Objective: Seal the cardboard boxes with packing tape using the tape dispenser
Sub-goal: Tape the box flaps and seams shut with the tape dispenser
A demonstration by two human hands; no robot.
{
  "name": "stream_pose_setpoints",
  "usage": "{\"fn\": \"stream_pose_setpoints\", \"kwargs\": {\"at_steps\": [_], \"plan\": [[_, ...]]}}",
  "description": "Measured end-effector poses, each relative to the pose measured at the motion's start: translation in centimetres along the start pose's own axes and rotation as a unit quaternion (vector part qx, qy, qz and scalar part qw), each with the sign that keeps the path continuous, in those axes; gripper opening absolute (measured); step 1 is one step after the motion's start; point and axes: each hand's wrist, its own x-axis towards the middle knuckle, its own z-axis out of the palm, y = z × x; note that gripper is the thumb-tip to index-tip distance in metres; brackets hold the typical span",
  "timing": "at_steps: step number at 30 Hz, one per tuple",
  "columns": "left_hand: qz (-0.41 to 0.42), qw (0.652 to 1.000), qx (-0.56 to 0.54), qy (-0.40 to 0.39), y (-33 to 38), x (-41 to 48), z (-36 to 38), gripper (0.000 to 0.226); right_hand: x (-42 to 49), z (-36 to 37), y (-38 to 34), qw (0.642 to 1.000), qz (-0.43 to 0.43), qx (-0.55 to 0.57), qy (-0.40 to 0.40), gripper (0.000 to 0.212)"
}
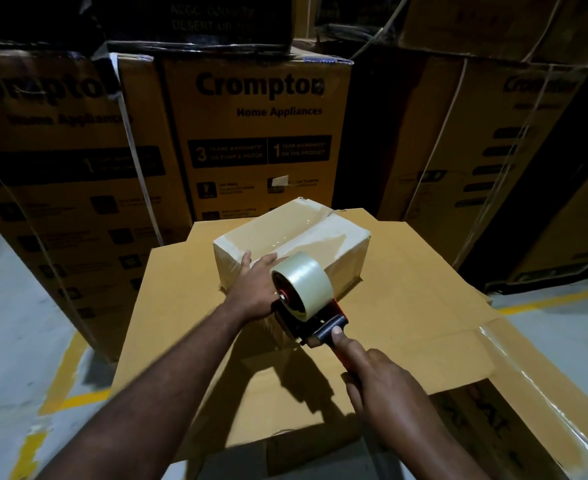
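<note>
left hand (255,289): bare | left forearm (167,372): bare | right hand (380,386): bare, short nail | right forearm (445,445): bare

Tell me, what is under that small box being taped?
The small box rests on a large flattened sheet of brown cardboard. The patch directly beneath is hidden by the box; the left hand and tape dispenser cover its near edge.

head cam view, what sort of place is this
Probably a warehouse or stockroom: stacked Crompton appliance cartons behind, yellow lines painted on the concrete floor, and a small box being taped on flattened cardboard.
</note>
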Motion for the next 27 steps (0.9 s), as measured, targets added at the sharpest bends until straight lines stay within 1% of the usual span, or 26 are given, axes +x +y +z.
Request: {"fn": "stream_pose_setpoints", "kwargs": {"at_steps": [3, 5, 6, 8, 9, 11, 14, 17, 18, 21, 23, 24, 25, 27], "plan": [[-0.003, 0.999, 0.038, -0.007, 4.7, -2.7, -2.6, 0.087, -0.6, 0.1, 0.6, 1.000, -0.005, 0.006, -0.002, 0.091], [0.008, 0.999, 0.036, -0.012, 2.8, -1.5, -1.7, 0.084, -1.2, 0.1, 1.2, 1.000, -0.004, -0.006, -0.010, 0.096], [0.030, 0.998, 0.050, -0.017, 2.4, -1.2, -1.6, 0.084, -1.5, 0.1, 1.5, 1.000, -0.002, -0.011, -0.017, 0.097], [0.080, 0.989, 0.122, -0.027, 0.5, 0.3, -0.7, 0.103, -2.1, 0.3, 2.2, 1.000, 0.004, -0.009, -0.029, 0.095], [0.082, 0.986, 0.144, -0.032, -0.1, 0.9, -0.4, 0.112, -2.3, 0.4, 2.6, 0.999, 0.007, -0.005, -0.031, 0.094], [0.084, 0.982, 0.166, -0.030, -0.5, 1.2, 0.1, 0.119, -2.3, 0.7, 3.0, 1.000, 0.007, -0.001, -0.027, 0.092], [0.101, 0.977, 0.181, -0.039, 0.1, 0.9, -0.3, 0.123, -1.8, 1.6, 2.9, 1.000, -0.003, 0.003, -0.021, 0.088], [0.111, 0.970, 0.196, -0.092, -0.1, 0.6, -0.7, 0.126, -1.2, 2.3, 2.8, 1.000, 0.004, 0.002, -0.018, 0.086], [0.111, 0.967, 0.201, -0.110, -0.1, 0.8, -1.0, 0.124, -1.0, 2.5, 2.8, 1.000, 0.011, 0.006, -0.016, 0.084], [0.100, 0.954, 0.223, -0.175, 0.7, 1.6, -2.3, 0.106, -0.5, 2.6, 2.5, 0.999, 0.026, 0.020, -0.016, 0.082], [0.085, 0.949, 0.207, -0.220, 1.5, 1.8, -2.8, 0.111, -0.3, 2.5, 2.2, 0.999, 0.036, 0.024, -0.024, 0.081], [0.082, 0.949, 0.200, -0.229, 1.7, 1.6, -2.7, 0.117, -0.2, 2.5, 2.1, 0.999, 0.040, 0.025, -0.026, 0.081], [0.085, 0.950, 0.204, -0.222, 1.7, 1.2, -2.2, 0.121, 0.0, 2.5, 2.0, 0.998, 0.043, 0.025, -0.028, 0.080], [0.103, 0.955, 0.223, -0.167, 1.0, 0.4, -0.8, 0.120, 0.3, 2.5, 1.5, 0.998, 0.045, 0.027, -0.033, 0.077]]}}
